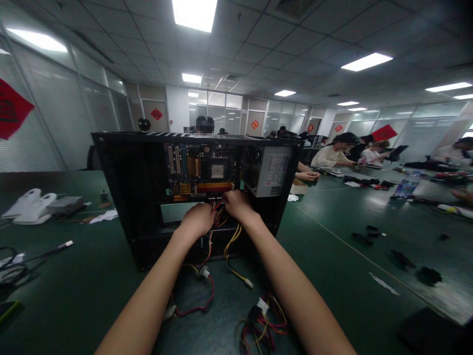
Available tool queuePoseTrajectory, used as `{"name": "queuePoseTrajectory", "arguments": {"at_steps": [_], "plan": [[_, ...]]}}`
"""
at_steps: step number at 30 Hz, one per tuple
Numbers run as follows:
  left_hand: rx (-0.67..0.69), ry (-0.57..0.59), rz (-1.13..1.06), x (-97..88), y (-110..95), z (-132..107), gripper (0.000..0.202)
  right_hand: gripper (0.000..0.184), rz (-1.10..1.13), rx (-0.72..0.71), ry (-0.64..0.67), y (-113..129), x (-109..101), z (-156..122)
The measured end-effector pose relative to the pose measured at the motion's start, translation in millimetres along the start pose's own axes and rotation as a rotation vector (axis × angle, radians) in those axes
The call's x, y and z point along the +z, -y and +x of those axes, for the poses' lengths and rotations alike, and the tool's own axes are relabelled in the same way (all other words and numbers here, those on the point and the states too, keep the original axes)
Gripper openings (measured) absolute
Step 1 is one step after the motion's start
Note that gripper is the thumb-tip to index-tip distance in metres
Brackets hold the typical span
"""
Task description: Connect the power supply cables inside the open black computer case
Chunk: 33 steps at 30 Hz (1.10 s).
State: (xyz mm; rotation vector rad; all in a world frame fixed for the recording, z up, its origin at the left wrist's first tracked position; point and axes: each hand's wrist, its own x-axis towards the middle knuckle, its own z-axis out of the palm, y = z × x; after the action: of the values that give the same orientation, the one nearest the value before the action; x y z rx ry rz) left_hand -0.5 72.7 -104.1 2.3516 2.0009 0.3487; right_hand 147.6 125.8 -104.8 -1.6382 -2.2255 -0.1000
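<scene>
Green glossy surface (325,212): carries a black metal computer case (148,217), upright, open side nearest.
Left hand (199,218), right hand (238,204): grips curled at thin red-and-yellow cables (220,217); whether holding, cannot tell.
Cables: within the case's edges, between the hands.

Both hands (199,218) at coloured wires (220,216) inside an open black computer case (120,192) on a green table (328,241)

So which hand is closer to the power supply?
Right hand: it's just below and left of the power supply. The left hand is lower and farther left.
</scene>
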Motion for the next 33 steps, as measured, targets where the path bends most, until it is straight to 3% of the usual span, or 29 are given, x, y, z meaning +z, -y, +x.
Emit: {"name": "queuePoseTrajectory", "arguments": {"at_steps": [24,33], "plan": [[0.048,0.005,-0.015,-0.6,3.4,-0.4,0.037,0.03,0.003,-0.032,-0.005,1.9,2.3,-4.9],[0.007,0.014,-0.022,0.5,2.6,0.2,0.038,0.029,-0.009,-0.013,0.023,4.1,-3.2,-7.7]]}}
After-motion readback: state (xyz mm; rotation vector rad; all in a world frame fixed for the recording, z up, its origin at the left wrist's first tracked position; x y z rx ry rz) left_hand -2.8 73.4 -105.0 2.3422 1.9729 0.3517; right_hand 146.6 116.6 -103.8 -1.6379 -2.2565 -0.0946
